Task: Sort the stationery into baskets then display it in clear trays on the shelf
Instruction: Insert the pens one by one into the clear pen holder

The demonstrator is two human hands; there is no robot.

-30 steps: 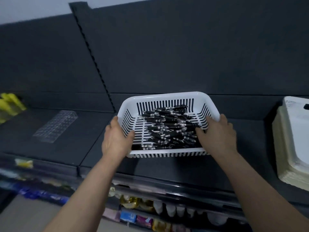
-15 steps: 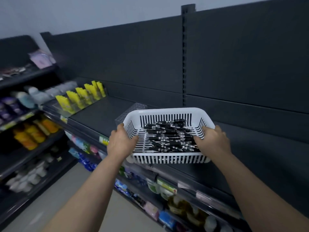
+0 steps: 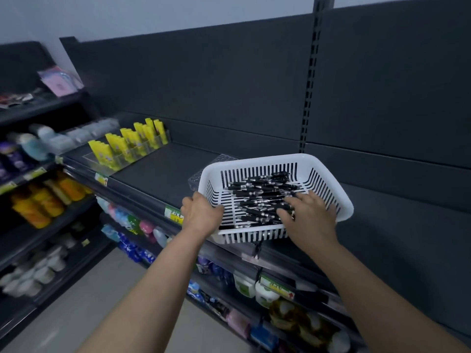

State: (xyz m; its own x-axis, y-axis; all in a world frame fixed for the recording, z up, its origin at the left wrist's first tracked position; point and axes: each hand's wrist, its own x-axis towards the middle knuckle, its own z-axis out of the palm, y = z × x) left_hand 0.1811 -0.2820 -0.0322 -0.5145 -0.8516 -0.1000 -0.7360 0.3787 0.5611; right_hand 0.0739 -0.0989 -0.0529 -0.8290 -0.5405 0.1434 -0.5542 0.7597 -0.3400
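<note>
Pens (image 3: 262,194) sorted in basket (image 3: 254,162); left hand (image 3: 201,216) grips rim, right hand (image 3: 309,216) spread flat on pens; clear tray (image 3: 224,159) not yet filled.

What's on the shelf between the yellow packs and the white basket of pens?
Mostly bare dark shelf. A clear tray peeks from behind the white basket on the side facing the yellow packs. Head view.
</note>
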